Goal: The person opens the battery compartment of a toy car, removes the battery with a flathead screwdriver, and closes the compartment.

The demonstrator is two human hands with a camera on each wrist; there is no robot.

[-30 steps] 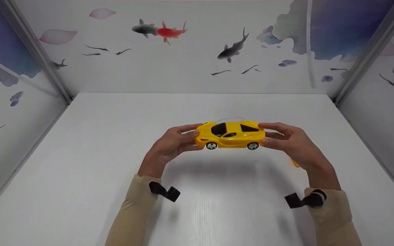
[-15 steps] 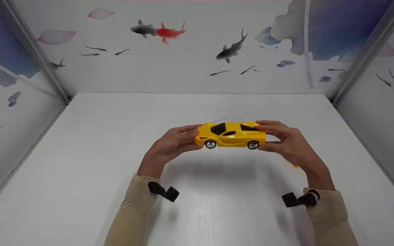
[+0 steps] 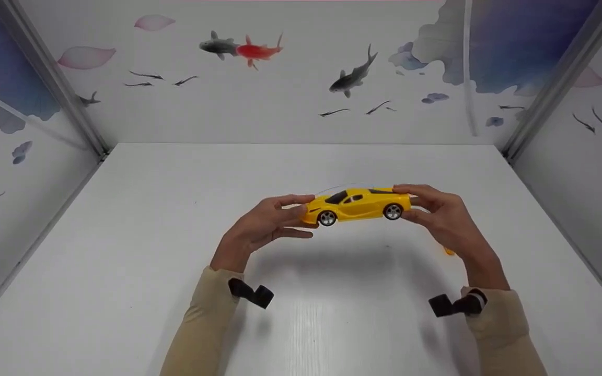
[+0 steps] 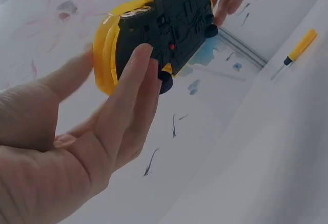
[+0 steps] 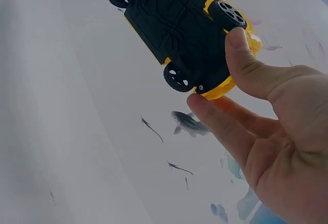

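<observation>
Left hand (image 3: pixel 268 222) and right hand (image 3: pixel 444 216) are each partly closed on one end of a yellow toy car (image 3: pixel 361 206), which is held aloft over the white counter (image 3: pixel 175 313). Its nose is pinched by the left thumb and fingers, with some fingers reaching beneath; its tail is clasped by the right, the thumb set at a rear wheel. By this two-ended hold the weight is probably shared and the body steadied, while its middle is left uncovered. The car is slightly tilted, tail higher, and its black underside (image 4: pixel 179 24) is exposed to both wrist views. What looks like a yellow-handled screwdriver (image 4: pixel 301 45) is seen on the counter, partly hidden behind the right wrist in the head view; by its lying there, both hands are presumably left free.
</observation>
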